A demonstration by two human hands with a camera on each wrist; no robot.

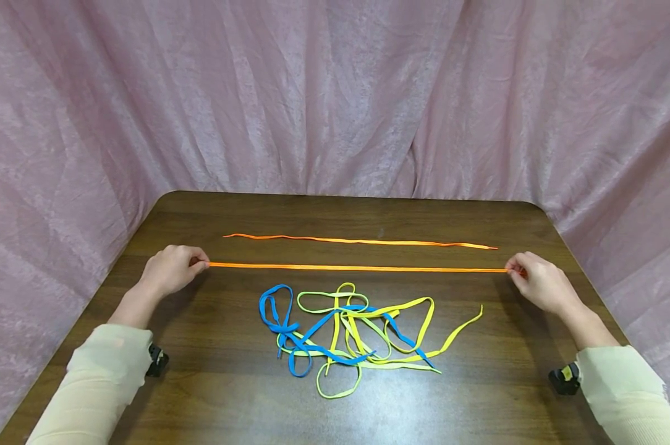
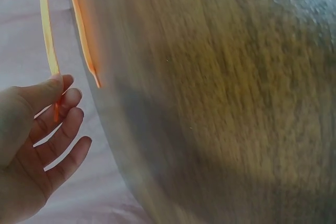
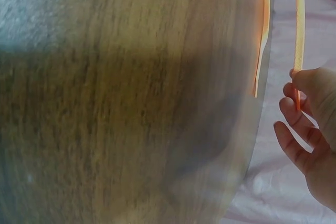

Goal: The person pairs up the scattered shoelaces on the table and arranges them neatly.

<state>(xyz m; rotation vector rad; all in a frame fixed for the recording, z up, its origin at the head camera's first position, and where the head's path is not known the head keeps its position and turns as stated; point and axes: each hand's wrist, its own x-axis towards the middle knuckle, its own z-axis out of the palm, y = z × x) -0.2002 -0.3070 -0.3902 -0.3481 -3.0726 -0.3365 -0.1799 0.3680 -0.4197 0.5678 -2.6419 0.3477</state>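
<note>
An orange shoelace (image 1: 357, 267) is stretched straight and taut between my two hands, held above the table. My left hand (image 1: 173, 269) pinches one end between thumb and index finger; in the left wrist view the orange tip (image 2: 56, 111) pokes out below the thumb. At the other end, my right hand (image 1: 542, 281) pinches the lace the same way, its tip (image 3: 298, 100) showing past the fingers. The other fingers of both hands are loosely bent. A second orange shoelace (image 1: 363, 241) lies nearly straight on the table, farther back.
Nearer me lies a loose tangle of a blue shoelace (image 1: 318, 326), a yellow shoelace (image 1: 452, 337) and a light green shoelace (image 1: 343, 394). They rest on the brown wooden table (image 1: 201, 395). Pink curtains (image 1: 335, 99) hang behind and beside it.
</note>
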